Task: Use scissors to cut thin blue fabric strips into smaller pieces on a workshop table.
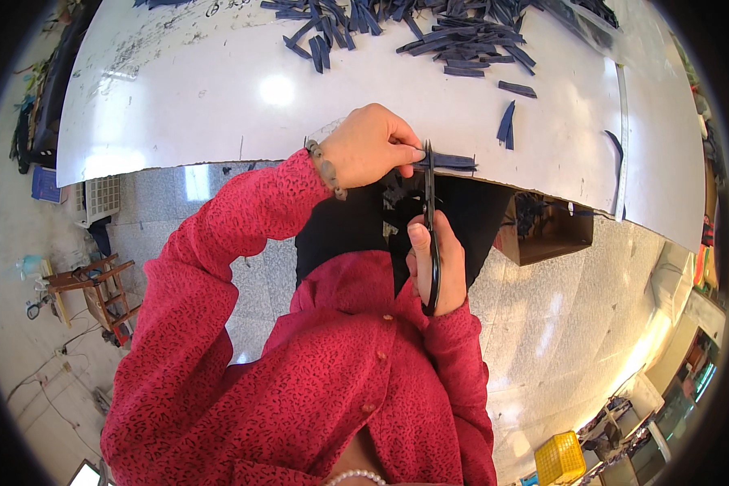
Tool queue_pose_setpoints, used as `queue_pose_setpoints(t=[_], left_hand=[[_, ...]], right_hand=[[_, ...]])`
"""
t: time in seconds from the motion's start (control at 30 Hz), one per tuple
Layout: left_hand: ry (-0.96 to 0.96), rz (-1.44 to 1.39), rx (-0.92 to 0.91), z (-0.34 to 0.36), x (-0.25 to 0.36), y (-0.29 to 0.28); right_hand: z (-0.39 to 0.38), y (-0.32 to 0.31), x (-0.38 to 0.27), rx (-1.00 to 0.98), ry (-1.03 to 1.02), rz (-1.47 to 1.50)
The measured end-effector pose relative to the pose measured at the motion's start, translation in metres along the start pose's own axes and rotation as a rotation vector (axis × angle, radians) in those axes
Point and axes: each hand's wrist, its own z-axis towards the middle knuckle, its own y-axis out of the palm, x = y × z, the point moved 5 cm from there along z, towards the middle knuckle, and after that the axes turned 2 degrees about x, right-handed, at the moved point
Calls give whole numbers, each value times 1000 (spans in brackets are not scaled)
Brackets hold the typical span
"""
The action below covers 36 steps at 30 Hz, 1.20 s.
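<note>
Head view, looking straight down: the left hand (370, 146) is curled up at the near edge of the white table (219, 105), fingers pinching a dark blue strip (449, 161) that lies flat right on that edge. The right hand (437, 263) sits just below the edge, off the table, closed around the handles of black scissors (431, 227). The blades point up toward the table and meet the strip right beside the left fingertips; can't really tell how far apart the blades are from this angle. A beaded bracelet (326, 168) shows on the left wrist, and both arms are in red patterned sleeves (243, 235).

Up at the far edge of the table there's a big messy pile of strips (462, 36), same dark blue. A few loose ones are scattered between that pile and the hands, toward the right side. A long pale ruler (622, 138) runs along the right edge. Under the table near the right side there's a brown box (551, 235) on the grey tiled floor.
</note>
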Motion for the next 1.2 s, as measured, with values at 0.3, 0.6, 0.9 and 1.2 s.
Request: queue_pose_setpoints(t=[0.3, 0.6, 0.9, 1.2], left_hand=[[-14, 81, -38, -4, -1, -9], [6, 8, -486, -30, -1, 23], [142, 106, -237, 2, 26, 37], [272, -68, 53, -5, 47, 27]], right_hand=[[1, -21, -1, -71, -43, 10], [-8, -43, -8, -171, -86, 259], [-9, -74, -20, -68, -129, 368], [5, -74, -32, 172, -253, 448]])
